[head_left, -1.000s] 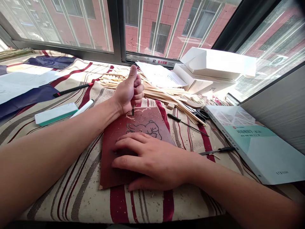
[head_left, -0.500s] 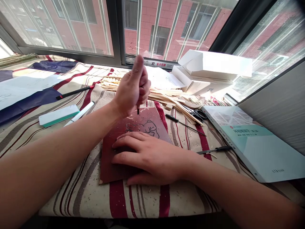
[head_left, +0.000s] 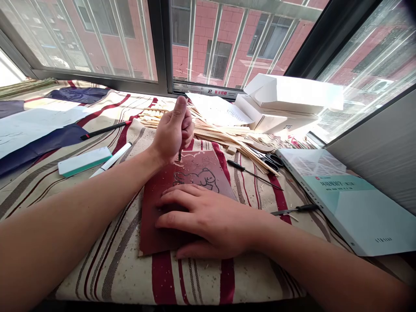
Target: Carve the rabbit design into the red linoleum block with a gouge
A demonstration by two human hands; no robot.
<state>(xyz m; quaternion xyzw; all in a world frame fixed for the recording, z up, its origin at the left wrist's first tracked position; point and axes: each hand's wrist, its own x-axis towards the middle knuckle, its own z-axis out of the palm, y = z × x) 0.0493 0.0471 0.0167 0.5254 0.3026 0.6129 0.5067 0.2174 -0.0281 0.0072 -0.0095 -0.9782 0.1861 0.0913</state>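
Home craft nook: window (head_left: 156,39), striped cloth (head_left: 110,260), carving tools (head_left: 250,171)

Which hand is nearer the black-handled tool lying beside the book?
Right. The right hand lies flat on the red board, the black-handled tool just beyond its wrist. The left hand is farther off, gripping a carving tool at the board's far end.

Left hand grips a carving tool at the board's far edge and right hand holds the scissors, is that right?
Only the right hand is wrong: in the head view it lies flat on the dark red board, while the scissors lie untouched on the cloth further right. The left hand does grip the carving tool at the far edge.
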